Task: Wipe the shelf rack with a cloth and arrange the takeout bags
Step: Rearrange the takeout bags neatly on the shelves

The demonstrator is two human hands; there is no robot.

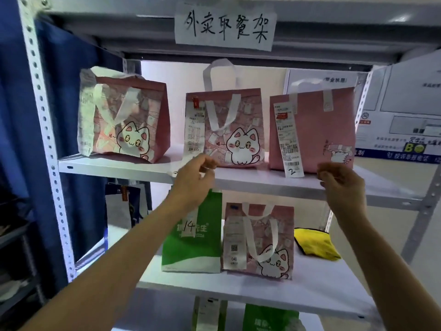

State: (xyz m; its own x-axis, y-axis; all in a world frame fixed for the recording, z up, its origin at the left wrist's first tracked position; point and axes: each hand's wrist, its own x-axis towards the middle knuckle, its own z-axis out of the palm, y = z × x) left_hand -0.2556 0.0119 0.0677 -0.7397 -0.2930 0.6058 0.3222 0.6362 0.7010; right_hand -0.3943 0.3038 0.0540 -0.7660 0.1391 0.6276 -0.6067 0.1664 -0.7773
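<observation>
Bags stood on the rack [114, 164]: three pink bags [224, 130] above, a green bag [193, 235] below, a yellow cloth [315, 243] lying at right. Left hand [193, 180] and right hand [341, 180] hovered at the upper shelf's edge, fingers loosely curled, holding nothing.

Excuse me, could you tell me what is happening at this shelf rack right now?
A person is standing at a shelf rack of takeout bags. Both hands are raised to the upper shelf: the left hand is in front of the middle pink cat bag, the right hand below the plain pink bag; neither clearly grips anything. A yellow cloth lies on the shelf below, beside a green bag and another pink bag.
</observation>
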